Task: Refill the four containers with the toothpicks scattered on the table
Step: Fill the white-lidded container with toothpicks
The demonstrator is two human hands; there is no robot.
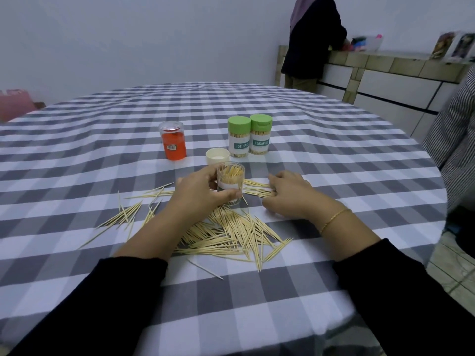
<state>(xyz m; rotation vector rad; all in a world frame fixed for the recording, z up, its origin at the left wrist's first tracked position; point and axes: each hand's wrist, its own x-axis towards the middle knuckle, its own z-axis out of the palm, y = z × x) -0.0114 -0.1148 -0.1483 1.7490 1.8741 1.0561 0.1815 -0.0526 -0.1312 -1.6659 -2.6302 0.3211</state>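
We hold the open jar [230, 185] upright in our left hand [203, 191], fingers and thumb curled round its wall, so its mouth stays up and steady for loading; it stands part-filled with picks just beyond the main pile [231, 235]. Our right hand [289, 197] lies on the cloth just right of the jar, fingers curled over a small bundle [258, 188] of picks, raking them together; whether it already pinches them we cannot tell. The jar's white lid [217, 155] sits apart behind it, out of the way. Two green-capped jars [248, 140] stand closed and full, touching each other, farther back; an orange jar [173, 140] stands to their left. Loose picks [133, 214] fan out left of our left forearm, which lies over part of the pile. Across the table [77, 155] someone stands at a counter [385, 65].
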